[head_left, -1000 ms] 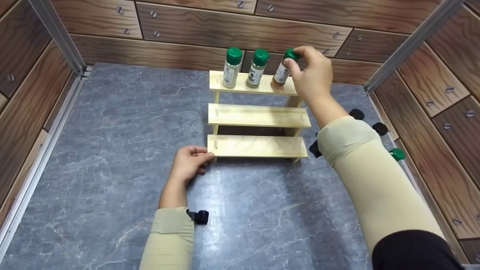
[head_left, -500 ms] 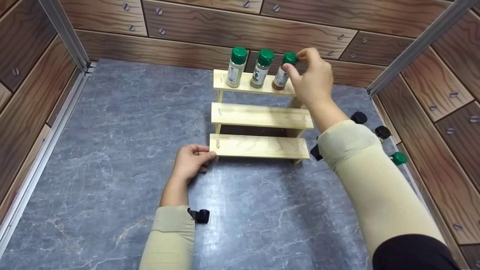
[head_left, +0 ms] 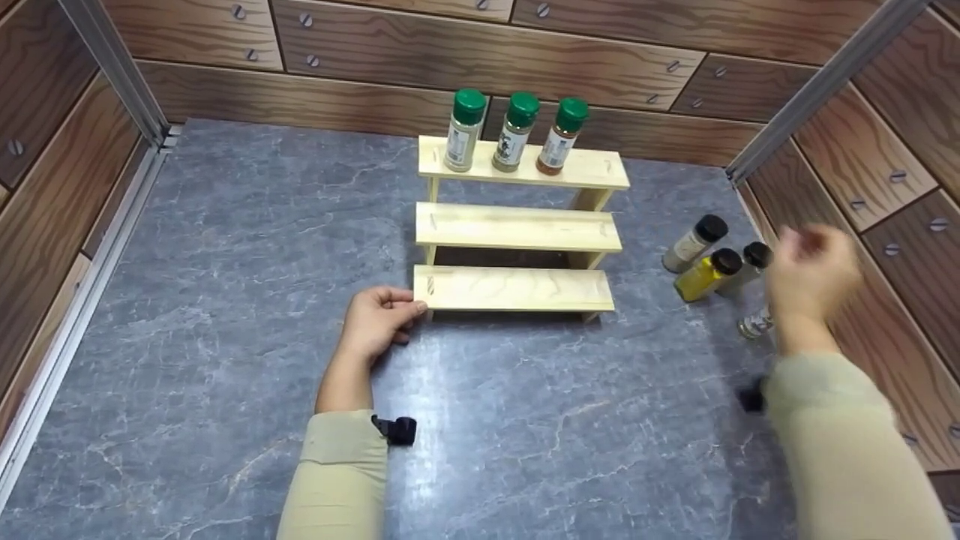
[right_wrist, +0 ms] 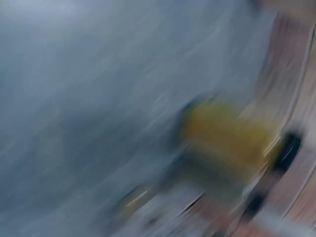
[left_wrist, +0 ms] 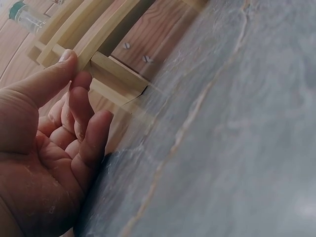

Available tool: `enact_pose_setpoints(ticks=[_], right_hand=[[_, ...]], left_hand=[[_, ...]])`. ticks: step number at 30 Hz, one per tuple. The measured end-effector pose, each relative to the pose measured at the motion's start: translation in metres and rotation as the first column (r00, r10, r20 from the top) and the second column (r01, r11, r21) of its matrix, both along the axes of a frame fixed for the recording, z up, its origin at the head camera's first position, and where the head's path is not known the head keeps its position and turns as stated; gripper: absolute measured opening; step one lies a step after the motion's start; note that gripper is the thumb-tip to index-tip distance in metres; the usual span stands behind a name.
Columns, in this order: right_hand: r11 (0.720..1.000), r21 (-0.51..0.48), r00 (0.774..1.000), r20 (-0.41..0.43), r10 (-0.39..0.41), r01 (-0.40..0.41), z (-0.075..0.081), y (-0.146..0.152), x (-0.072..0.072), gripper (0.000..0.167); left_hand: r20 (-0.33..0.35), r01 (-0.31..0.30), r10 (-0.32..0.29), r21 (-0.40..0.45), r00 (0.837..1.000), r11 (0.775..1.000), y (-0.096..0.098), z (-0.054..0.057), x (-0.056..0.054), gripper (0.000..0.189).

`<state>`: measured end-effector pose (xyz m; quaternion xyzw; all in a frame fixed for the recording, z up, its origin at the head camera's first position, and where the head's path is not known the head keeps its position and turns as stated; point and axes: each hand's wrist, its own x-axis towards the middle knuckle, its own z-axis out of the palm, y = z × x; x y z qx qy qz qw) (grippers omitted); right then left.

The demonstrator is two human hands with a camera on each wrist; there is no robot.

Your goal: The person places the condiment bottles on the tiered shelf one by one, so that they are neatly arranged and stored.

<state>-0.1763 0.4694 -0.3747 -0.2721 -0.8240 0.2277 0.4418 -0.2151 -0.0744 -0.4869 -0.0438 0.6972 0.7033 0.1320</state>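
My left hand [head_left: 379,322] pinches the left front corner of a three-tier wooden shelf rack [head_left: 517,289] between thumb and index finger. The left wrist view shows the thumb on the board's end and the other fingers loosely curled. Three green-capped spice jars stand in a row on the top tier: a left one [head_left: 463,135], a middle one [head_left: 514,137] and a right one [head_left: 559,142] with reddish contents. At the right, my blurred right hand [head_left: 816,277] hovers by another spice jar [head_left: 754,324], whose cap it hides. Nothing shows in its relaxed fingers.
Beside the right hand stand a grey-filled jar [head_left: 686,251], a yellow-filled jar [head_left: 705,276] and another black-capped jar [head_left: 754,259], partly covered. Wood-patterned walls [head_left: 450,45] and metal posts [head_left: 832,82] bound the grey marbled surface [head_left: 247,262]. The right wrist view is heavily blurred.
My right hand has let go of the third jar on the top tier and swung right and toward me, to the loose jars. The left hand keeps its hold on the rack.
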Motion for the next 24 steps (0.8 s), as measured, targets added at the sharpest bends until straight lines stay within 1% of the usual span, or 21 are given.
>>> enact_pose_setpoints(ticks=[1,2,3,4,5,6,8,11,13,16,19,20,22,24], right_hand=[[0.997,-0.031,0.997,0.046,-0.063,0.064,-0.004,0.014,0.01,0.033],[0.992,-0.063,0.989,0.107,-0.104,0.111,-0.007,0.025,0.02,0.037],[0.986,-0.086,0.977,0.168,-0.13,0.146,-0.011,0.035,0.029,0.04],[0.982,-0.095,0.966,0.218,-0.136,0.16,-0.015,0.042,0.036,0.043],[0.983,-0.098,0.956,0.265,-0.125,0.156,-0.02,0.048,0.042,0.046],[0.985,-0.101,0.95,0.294,-0.105,0.14,-0.025,0.051,0.046,0.048],[0.994,-0.075,0.945,0.323,-0.052,0.08,-0.038,0.054,0.051,0.051],[0.999,-0.032,0.942,0.336,0.022,-0.011,-0.055,0.051,0.054,0.051],[0.999,-0.008,0.944,0.329,0.033,-0.032,-0.064,0.048,0.055,0.048],[1.0,-0.012,0.94,0.342,0.021,-0.018,-0.073,0.044,0.058,0.047],[0.999,-0.036,0.935,0.354,0.008,0.005,-0.074,0.041,0.059,0.048],[0.999,-0.038,0.939,0.343,0.009,0.004,-0.073,0.04,0.059,0.047],[1.0,-0.012,0.96,0.28,0.001,0.002,-0.069,0.038,0.059,0.043],[1.0,0.027,0.985,0.17,-0.006,0.002,-0.061,0.035,0.058,0.037]], left_hand=[[0.001,-0.002,0.002,-0.001,1.0,1.0,-0.001,0.0,0.0,0.028],[0.003,-0.002,0.002,0.001,1.0,1.0,-0.003,0.0,0.0,0.028],[0.006,-0.004,0.004,0.002,1.0,1.0,-0.005,0.0,-0.001,0.028],[0.008,-0.007,0.007,0.002,1.0,1.0,-0.007,0.0,0.0,0.029],[0.01,-0.011,0.011,-0.002,1.0,1.0,-0.008,0.0,0.0,0.029],[0.012,-0.015,0.015,-0.005,1.0,1.0,-0.01,0.0,0.0,0.029],[0.01,-0.021,0.021,-0.007,1.0,1.0,-0.012,0.001,-0.001,0.029],[0.0,-0.021,0.021,-0.004,1.0,1.0,-0.012,0.002,-0.001,0.029],[-0.005,-0.011,0.011,0.005,1.0,1.0,-0.011,0.002,-0.002,0.029],[-0.002,-0.001,0.001,0.009,1.0,1.0,-0.008,0.001,-0.001,0.028],[0.001,-0.007,0.007,0.004,1.0,1.0,-0.005,-0.001,-0.001,0.026],[-0.001,-0.008,0.008,0.0,1.0,1.0,-0.005,-0.001,0.0,0.026],[-0.004,-0.005,0.005,-0.004,1.0,1.0,-0.003,0.0,0.0,0.027],[-0.009,0.003,-0.003,-0.005,1.0,1.0,-0.001,0.002,-0.001,0.028]])
